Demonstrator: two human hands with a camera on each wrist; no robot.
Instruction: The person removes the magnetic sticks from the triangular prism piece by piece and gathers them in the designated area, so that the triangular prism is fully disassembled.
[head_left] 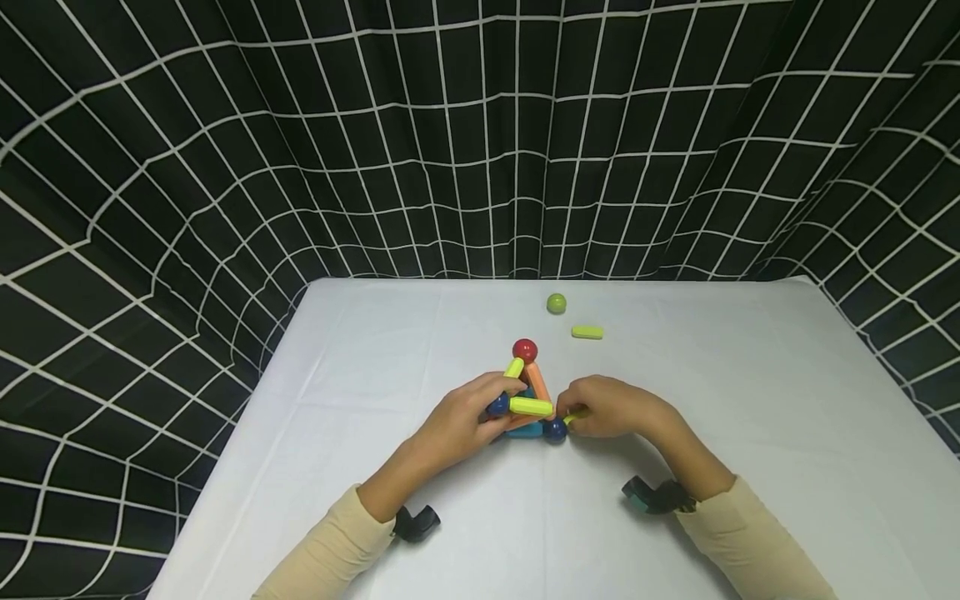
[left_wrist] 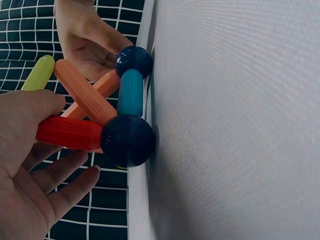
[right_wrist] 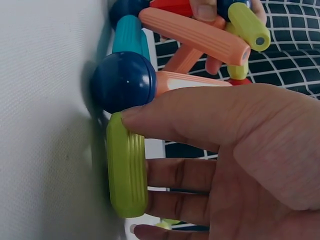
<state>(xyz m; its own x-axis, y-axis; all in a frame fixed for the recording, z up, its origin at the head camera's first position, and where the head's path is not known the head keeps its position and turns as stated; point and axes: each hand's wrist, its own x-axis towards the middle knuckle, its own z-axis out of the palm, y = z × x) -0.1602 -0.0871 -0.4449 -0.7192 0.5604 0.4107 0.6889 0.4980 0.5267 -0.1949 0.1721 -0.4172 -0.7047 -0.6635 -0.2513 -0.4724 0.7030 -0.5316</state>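
A structure of magnetic building sticks and balls [head_left: 538, 383] stands on the white table, with a red ball [head_left: 525, 351] at its far corner. My left hand [head_left: 457, 421] grips its left side, around an upper blue ball [head_left: 497, 406] and beside a red stick [left_wrist: 68, 132]. Two yellow-green sticks stick out from that upper part. At the near right corner sits another blue ball [right_wrist: 124, 82], joined to light-blue and orange sticks. My right hand [head_left: 611, 406] pinches a green stick [right_wrist: 127, 170] whose end is at this ball; whether they touch is hard to tell.
A loose green ball [head_left: 557, 303] and a yellow-green stick [head_left: 587, 332] lie on the white table [head_left: 360, 358] beyond the structure. Behind the table hangs a black curtain [head_left: 480, 142] with a white grid.
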